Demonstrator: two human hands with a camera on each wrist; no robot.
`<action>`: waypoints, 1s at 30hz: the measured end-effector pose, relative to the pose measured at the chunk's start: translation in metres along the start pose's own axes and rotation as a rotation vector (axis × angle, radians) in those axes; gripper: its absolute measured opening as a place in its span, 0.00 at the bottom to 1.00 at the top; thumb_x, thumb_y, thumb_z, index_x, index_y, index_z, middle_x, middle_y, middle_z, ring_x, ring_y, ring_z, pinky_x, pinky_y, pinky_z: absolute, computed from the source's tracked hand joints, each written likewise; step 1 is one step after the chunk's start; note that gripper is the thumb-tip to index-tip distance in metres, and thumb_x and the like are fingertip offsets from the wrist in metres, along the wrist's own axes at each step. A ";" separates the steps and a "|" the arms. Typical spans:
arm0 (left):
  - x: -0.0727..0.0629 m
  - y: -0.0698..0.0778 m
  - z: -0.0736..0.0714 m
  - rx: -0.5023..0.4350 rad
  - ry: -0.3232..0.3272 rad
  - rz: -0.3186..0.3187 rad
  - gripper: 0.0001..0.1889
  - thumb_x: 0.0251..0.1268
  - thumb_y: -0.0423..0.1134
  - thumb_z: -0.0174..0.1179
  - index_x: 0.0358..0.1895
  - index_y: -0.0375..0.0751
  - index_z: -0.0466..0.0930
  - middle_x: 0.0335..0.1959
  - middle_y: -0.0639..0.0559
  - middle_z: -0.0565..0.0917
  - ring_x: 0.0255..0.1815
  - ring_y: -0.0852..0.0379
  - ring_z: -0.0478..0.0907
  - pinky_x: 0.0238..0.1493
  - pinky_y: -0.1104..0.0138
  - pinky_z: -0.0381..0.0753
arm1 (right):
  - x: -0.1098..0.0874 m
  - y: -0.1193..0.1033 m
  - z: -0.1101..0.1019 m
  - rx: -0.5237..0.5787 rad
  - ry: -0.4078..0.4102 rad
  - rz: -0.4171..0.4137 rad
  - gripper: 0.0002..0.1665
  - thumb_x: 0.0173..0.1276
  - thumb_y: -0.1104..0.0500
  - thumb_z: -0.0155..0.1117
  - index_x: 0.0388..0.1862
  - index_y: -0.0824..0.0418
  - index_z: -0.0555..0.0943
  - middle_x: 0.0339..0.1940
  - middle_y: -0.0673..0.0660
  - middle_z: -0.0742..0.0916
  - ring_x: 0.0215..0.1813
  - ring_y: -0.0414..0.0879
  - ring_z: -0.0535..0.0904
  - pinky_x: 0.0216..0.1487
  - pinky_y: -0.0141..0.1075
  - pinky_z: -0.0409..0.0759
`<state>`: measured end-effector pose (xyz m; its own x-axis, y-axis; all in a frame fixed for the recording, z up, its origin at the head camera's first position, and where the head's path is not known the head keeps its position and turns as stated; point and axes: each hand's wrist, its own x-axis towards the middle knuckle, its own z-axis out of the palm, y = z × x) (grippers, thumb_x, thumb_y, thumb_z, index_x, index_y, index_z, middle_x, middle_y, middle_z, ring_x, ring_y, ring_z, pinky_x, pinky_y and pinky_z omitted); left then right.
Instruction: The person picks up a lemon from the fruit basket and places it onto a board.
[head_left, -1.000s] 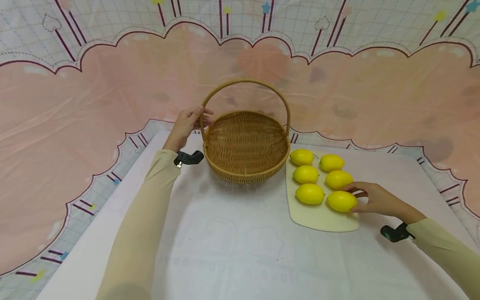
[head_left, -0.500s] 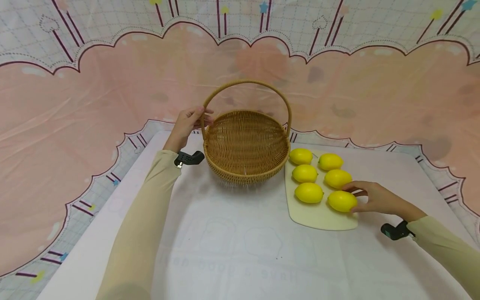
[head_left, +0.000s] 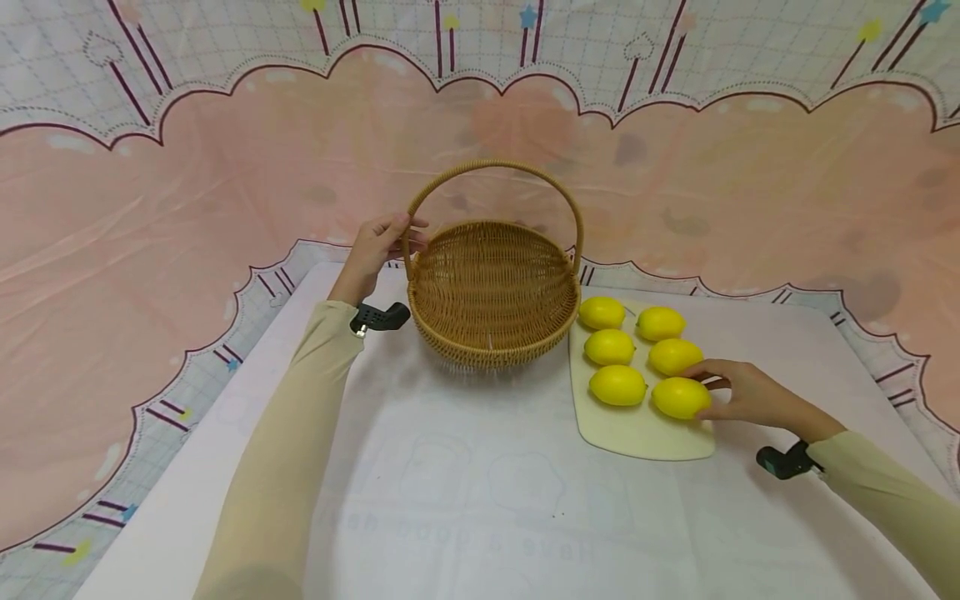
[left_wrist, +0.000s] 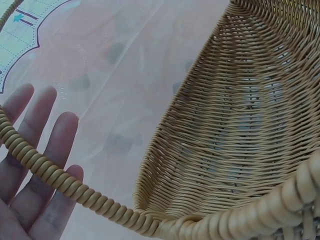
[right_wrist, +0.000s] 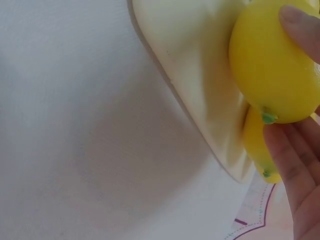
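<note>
A brown wicker basket [head_left: 491,292] with a tall arched handle [head_left: 579,221] stands at the back middle of the table. My left hand [head_left: 373,250] holds the left side of that handle; the left wrist view shows its long fingers [left_wrist: 60,140] stretched out behind the wrapped cane. On the pale cutting board [head_left: 637,442], yellow lemons lie in two columns. My right hand [head_left: 750,396] pinches the front right lemon [head_left: 678,398], thumb at one side and fingers at the other. In the right wrist view this lemon [right_wrist: 272,60] shows its green tip, with another lemon [right_wrist: 257,145] partly hidden behind it.
The other lemons, such as the front left one [head_left: 618,386], sit close around the held one. A white cloth [head_left: 450,483] covers the table. Behind it hangs a pink patterned curtain [head_left: 262,183]. The board lies just right of the basket.
My right hand and the front right lemon have shifted slightly left and up in the head view. The left hand and basket stay nearly in place.
</note>
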<state>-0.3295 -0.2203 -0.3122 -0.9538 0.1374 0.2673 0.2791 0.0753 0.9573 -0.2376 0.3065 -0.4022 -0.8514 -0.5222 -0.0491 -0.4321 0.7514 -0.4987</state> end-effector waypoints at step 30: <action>-0.007 -0.001 0.003 -0.033 0.120 0.034 0.17 0.73 0.38 0.39 0.51 0.32 0.75 0.33 0.64 0.83 0.37 0.63 0.82 0.48 0.68 0.78 | -0.001 -0.001 -0.008 0.004 0.027 -0.039 0.36 0.48 0.53 0.77 0.54 0.67 0.75 0.52 0.62 0.83 0.51 0.45 0.79 0.52 0.47 0.80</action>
<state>-0.3233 -0.2188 -0.3154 -0.9508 0.0197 0.3092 0.3098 0.0397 0.9500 -0.2386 0.3094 -0.3946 -0.8417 -0.5399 -0.0057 -0.4641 0.7287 -0.5036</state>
